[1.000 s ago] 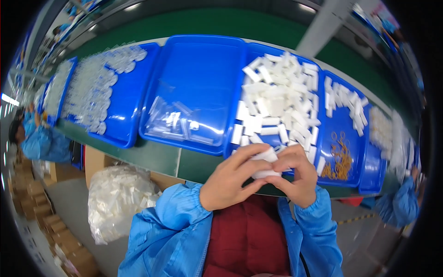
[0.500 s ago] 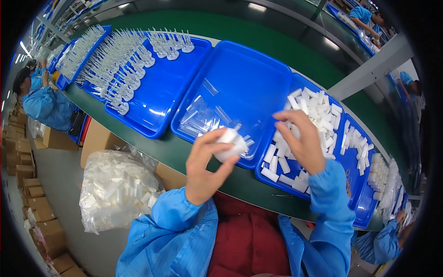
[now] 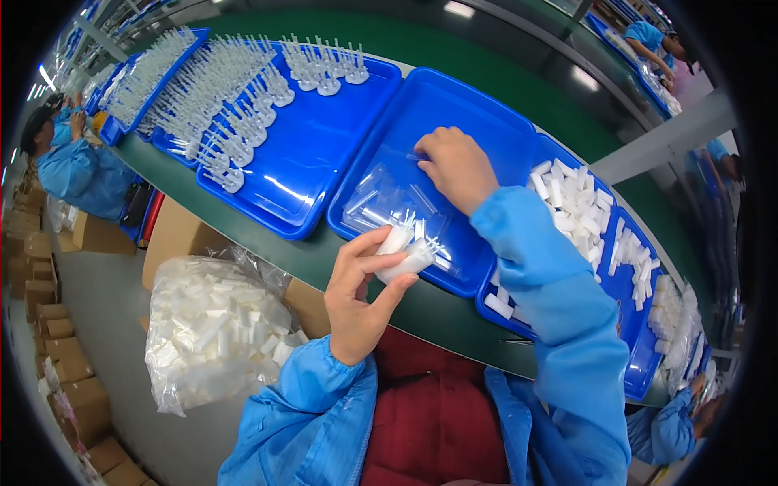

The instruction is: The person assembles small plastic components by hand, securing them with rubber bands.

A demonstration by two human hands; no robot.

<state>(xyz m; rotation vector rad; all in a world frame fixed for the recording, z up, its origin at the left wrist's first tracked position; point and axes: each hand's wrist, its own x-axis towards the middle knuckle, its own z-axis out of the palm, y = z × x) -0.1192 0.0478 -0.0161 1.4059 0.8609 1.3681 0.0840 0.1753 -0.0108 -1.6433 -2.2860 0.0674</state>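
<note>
My left hand (image 3: 356,296) is closed around a few white cylinders (image 3: 412,259) whose far ends have thin clear prongs sticking out. They are held over the near edge of the middle blue tray (image 3: 486,134). Inside that tray lie loose clear plastic tubes (image 3: 369,198), partly behind the held pieces. Further back, my right hand (image 3: 458,166) reaches over the tray with thumb and fingers pinched at a clear tube (image 3: 414,156), of which only a short bit shows.
To the left, a blue tray (image 3: 316,154) bears rows of clear pronged parts (image 3: 243,121). White cylinders (image 3: 571,194) fill a tray on the right, partly behind my right sleeve. A bag of white pieces (image 3: 219,332) stands below the table's left edge. Co-workers sit around.
My right hand has moved left from above the white cylinders to the middle tray and pinched a tube. My left hand stays, its held pieces now tilted with prongs more visible.
</note>
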